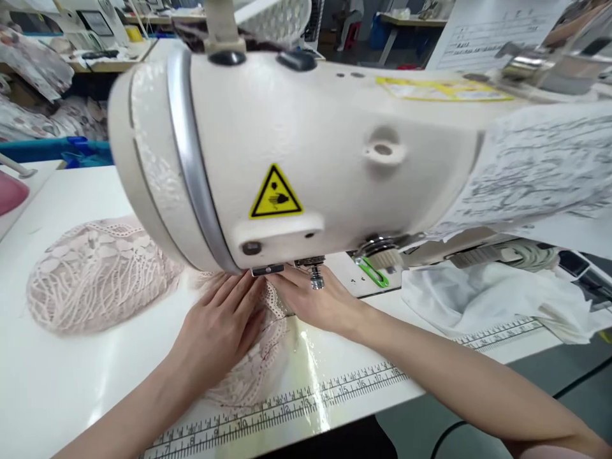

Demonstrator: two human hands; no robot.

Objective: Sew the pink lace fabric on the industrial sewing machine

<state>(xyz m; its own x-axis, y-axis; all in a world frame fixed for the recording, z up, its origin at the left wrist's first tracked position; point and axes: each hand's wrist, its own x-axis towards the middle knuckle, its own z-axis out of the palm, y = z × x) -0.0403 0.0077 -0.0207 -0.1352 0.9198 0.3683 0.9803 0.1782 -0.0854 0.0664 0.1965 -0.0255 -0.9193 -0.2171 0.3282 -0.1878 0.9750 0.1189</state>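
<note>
Left hand (217, 328) palm-down, fingers outstretched, resting on lace (258, 370) | right hand (313, 296) alongside, fingertips hidden, grip unclear | lace on desk (62, 382), partly beneath sewing machine (335, 140) | risk: fingers straying under its head could get pricked; uneven pressure could pucker lace

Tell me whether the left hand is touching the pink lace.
Touching: the head view shows the left hand laid on the pink lace, which extends out past its thumb.
</note>
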